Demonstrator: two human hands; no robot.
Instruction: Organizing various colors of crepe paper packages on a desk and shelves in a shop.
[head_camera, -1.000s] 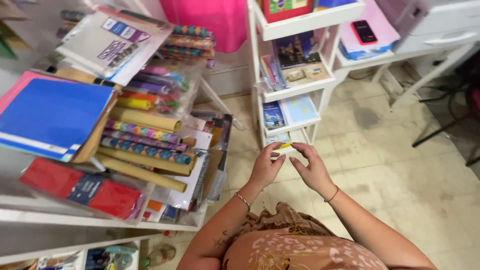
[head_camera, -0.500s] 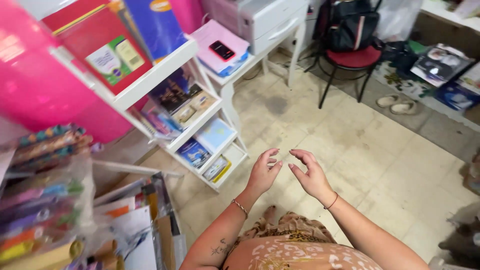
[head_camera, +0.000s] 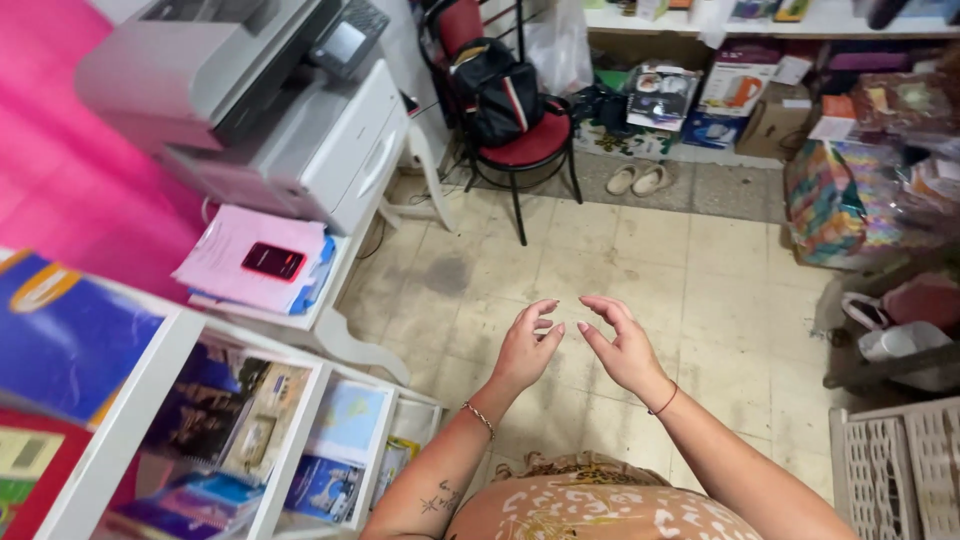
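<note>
Left hand (head_camera: 527, 345) and right hand (head_camera: 622, 345) raised side by side over the tiled floor (head_camera: 700, 290), fingertips near each other, not touching. Both loosely open, fingers curled, nothing gripped, so no thing sits between them. Left of the hands: white shelf unit (head_camera: 180, 420) with booklets, then a phone (head_camera: 273, 261) on pink paper (head_camera: 250, 250) under the printer (head_camera: 270, 100). Beyond the hands: red chair (head_camera: 525, 145) holding a black bag (head_camera: 495, 85).

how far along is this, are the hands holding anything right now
Done: nothing finished shows; the phone lies on pink papers beside the printer. In hand: nothing; the left hand and right hand hover open and empty over the tiled floor, fingertips close but apart. Left: the books on the white shelf lie untouched.
</note>
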